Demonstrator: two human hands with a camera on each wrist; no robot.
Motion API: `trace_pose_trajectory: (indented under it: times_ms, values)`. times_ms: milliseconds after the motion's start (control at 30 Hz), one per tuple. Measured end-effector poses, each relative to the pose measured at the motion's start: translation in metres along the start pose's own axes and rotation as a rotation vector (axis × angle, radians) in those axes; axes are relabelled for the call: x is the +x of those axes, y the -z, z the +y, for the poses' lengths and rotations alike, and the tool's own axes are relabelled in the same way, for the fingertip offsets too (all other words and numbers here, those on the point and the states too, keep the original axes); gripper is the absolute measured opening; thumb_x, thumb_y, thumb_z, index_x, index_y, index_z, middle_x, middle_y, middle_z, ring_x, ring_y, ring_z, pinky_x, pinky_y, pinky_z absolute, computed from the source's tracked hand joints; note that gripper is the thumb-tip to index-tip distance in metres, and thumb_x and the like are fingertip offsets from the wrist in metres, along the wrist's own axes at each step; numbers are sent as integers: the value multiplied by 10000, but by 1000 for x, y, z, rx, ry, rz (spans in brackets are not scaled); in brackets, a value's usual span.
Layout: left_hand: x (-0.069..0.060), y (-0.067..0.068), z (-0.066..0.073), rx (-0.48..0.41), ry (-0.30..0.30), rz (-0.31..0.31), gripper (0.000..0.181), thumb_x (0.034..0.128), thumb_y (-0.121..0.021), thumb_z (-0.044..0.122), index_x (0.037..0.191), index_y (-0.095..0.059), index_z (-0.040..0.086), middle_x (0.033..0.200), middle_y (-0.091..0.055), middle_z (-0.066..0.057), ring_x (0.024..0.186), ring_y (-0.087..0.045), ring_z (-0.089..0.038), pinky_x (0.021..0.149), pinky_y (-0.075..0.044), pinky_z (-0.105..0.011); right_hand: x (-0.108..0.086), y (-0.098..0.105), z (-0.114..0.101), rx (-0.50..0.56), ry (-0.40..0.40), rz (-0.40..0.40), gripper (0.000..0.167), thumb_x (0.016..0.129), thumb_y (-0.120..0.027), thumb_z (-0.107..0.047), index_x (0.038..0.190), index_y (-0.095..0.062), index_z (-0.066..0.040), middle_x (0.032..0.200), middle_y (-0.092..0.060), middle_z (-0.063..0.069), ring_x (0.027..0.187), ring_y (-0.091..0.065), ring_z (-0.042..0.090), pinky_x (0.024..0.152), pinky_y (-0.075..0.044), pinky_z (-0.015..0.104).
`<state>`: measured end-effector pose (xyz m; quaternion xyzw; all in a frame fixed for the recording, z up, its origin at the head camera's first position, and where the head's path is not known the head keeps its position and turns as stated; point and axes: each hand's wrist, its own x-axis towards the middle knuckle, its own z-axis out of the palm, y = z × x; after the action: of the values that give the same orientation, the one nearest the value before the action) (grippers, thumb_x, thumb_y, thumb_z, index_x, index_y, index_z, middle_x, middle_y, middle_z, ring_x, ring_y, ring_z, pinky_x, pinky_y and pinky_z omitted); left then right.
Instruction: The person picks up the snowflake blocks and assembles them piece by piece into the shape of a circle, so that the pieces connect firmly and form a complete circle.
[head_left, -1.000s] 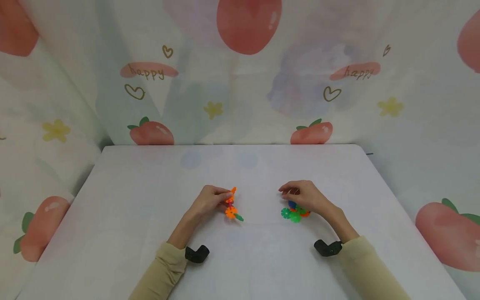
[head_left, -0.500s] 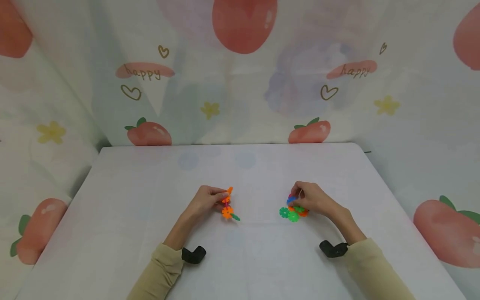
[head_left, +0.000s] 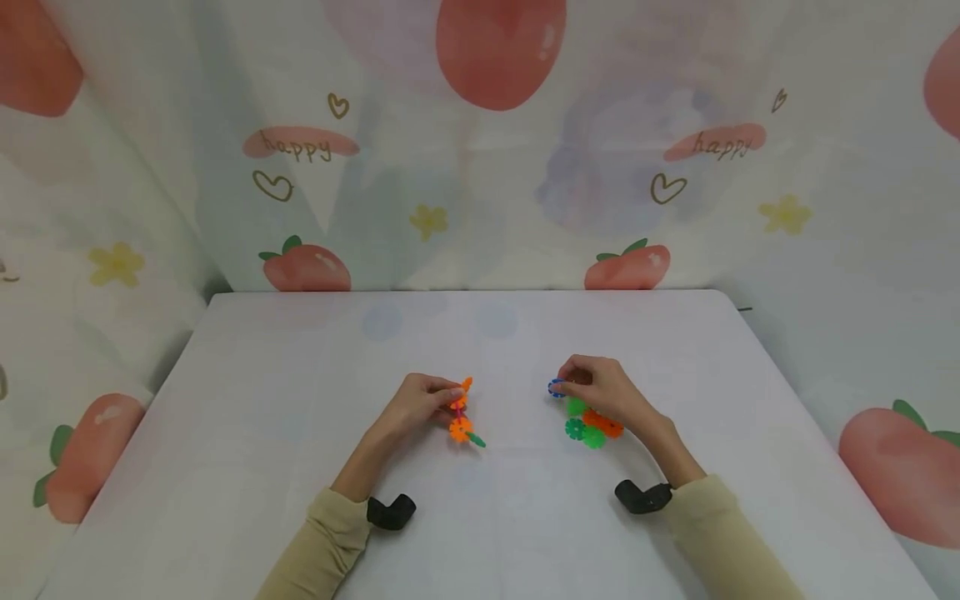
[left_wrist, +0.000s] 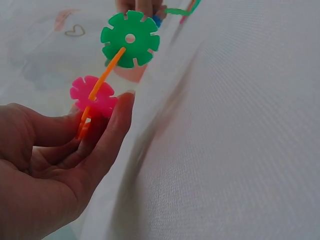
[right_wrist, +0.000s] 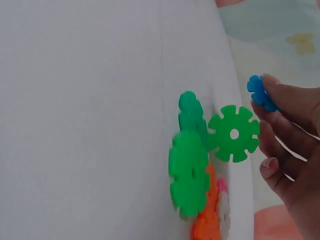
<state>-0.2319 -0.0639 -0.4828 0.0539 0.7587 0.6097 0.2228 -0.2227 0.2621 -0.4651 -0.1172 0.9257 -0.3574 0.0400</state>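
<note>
My left hand (head_left: 408,407) pinches a small chain of interlocked snowflake discs. Orange discs (head_left: 461,430), a pink disc (left_wrist: 102,104) and a green disc (left_wrist: 131,54) show in it; the green one points away from the fingers. Between the thumb and fingers of my right hand (head_left: 611,390) is a blue snowflake disc (right_wrist: 260,92), lifted above the table. Just below that hand lies a loose pile of discs: light green (right_wrist: 220,132), darker green (head_left: 574,429) and orange (head_left: 603,423). A whitish disc and a pink bit show beside the orange in the right wrist view.
A white cloth covers the table (head_left: 300,358). Curtains (head_left: 487,183) printed with fruit, hearts and the word "happy" hang behind and at both sides. A black wrist mount (head_left: 392,512) sits on the left sleeve, another (head_left: 643,497) on the right.
My right hand reached into the pile, took the blue disc and carried it up and to the left. The pile is more exposed. My left hand still holds its chain in about the same place.
</note>
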Motion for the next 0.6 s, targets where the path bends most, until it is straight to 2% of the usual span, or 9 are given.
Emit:
trace_pose_trajectory:
  times_ms: [67, 200, 400, 600]
  values:
    - [-1, -1, 1, -1, -4, 4, 299, 1011, -647, 108, 1225, -700, -94, 928, -773, -154, 680, -734, -134, 748, -623, -304, 4, -6, -5, 19, 33, 28, 121, 929, -777, -205, 979, -719, -112, 829, -696, -23, 791, -597, 150, 694, -505, 206]
    - [-1, -2, 3, -3, 11, 13, 297, 1009, -653, 117, 1227, -706, -79, 928, -773, -146, 682, -733, -136, 760, -623, -306, 14, -16, -17, 104, 63, 38, 166, 940, -767, -204, 1028, -708, -76, 784, -715, 7, 731, -654, 175, 678, -532, 215]
    - [1, -3, 4, 23, 31, 15, 320, 1018, -649, 152, 1249, -701, -63, 933, -771, -119, 697, -730, -144, 784, -620, -305, 26, -31, -35, 185, 72, -37, 184, 1008, -674, -181, 1124, -702, -41, 781, -715, 18, 715, -646, 146, 682, -541, 230]
    - [1, -3, 5, 25, -16, -6, 304, 1025, -634, 142, 1220, -708, -79, 946, -772, -153, 713, -738, -162, 784, -623, -326, 37, -42, -47, 243, 89, -87, 207, 1022, -643, -155, 1165, -718, -25, 804, -726, 37, 729, -649, 155, 700, -548, 243]
